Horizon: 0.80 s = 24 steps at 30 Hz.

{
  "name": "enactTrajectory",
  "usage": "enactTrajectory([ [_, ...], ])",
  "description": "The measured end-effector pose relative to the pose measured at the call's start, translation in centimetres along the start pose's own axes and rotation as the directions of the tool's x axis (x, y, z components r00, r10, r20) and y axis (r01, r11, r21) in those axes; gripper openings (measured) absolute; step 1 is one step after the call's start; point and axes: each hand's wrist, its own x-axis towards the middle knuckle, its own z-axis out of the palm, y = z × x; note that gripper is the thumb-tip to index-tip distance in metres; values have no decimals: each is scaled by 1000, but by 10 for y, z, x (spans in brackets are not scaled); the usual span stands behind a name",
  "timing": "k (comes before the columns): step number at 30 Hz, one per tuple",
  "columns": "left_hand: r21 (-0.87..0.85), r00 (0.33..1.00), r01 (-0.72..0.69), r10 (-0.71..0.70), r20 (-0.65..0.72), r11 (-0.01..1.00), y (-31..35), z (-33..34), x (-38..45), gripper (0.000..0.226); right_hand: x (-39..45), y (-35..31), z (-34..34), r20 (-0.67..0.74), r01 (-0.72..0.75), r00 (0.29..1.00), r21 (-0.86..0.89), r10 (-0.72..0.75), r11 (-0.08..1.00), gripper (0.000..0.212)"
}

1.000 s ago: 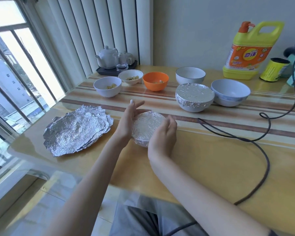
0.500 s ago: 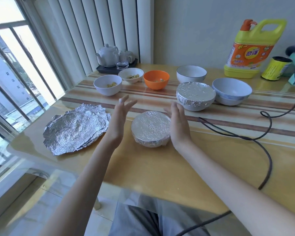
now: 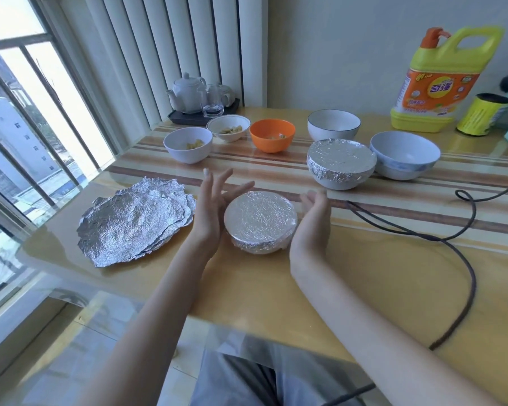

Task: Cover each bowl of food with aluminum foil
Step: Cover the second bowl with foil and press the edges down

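Observation:
A small bowl wrapped in foil [image 3: 261, 222] stands on the table in front of me. My left hand [image 3: 211, 212] lies flat against its left side, fingers straight. My right hand [image 3: 313, 221] is at its right side, fingers straight, a small gap apart. Behind to the right sits a larger foil-covered bowl [image 3: 341, 163]. A stack of loose foil sheets [image 3: 135, 221] lies to the left. Uncovered bowls stand further back: a white bowl with food [image 3: 187, 144], a smaller white bowl with food [image 3: 228, 132], an orange bowl [image 3: 272, 135], a dark-rimmed white bowl [image 3: 333, 124] and a big pale bowl [image 3: 404, 155].
A dark cable [image 3: 440, 241] loops over the right side of the table. A yellow detergent jug [image 3: 440, 80] and a yellow can [image 3: 483, 114] stand at the back right. A tea set on a tray [image 3: 203, 104] sits at the back by the blinds.
Both hands let go of the small foil-covered bowl and opened out; now the left hand has come back against its left side and the right hand stays beside it.

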Motion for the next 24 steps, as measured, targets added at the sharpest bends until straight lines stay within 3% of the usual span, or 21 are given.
enactTrajectory([
  [3, -83, 999, -32, 29, -29, 996, -6, 7, -6, 62, -17, 8, 5, -20, -4, 1000, 53, 5, 999, 41],
  [9, -46, 984, -36, 28, -175, 998, -9, 19, -10, 64, -17, 8, 14, -91, 39, 995, -5, -40, 999, 36],
  [14, -55, 946, -56, 35, -323, 997, -16, 33, -18, 51, -3, -1, 8, 45, 51, 998, -30, -50, 998, 39],
  [17, -54, 924, -64, 39, -379, 996, -18, 36, -27, 83, 10, 4, 6, 142, 48, 989, -98, -34, 994, 47],
  [19, -69, 932, -55, 27, -361, 996, -16, 33, -30, 98, 6, -1, -1, 96, 57, 994, -64, -50, 996, 47],
  [22, -178, 943, -86, 22, -332, 980, -5, 25, -25, 67, -4, -1, -10, -93, 104, 991, 90, -95, 991, 29],
  [24, -117, 975, -50, 23, -220, 992, 3, 24, -18, 58, -15, 4, -6, -99, 94, 992, 128, -82, 987, 28],
])
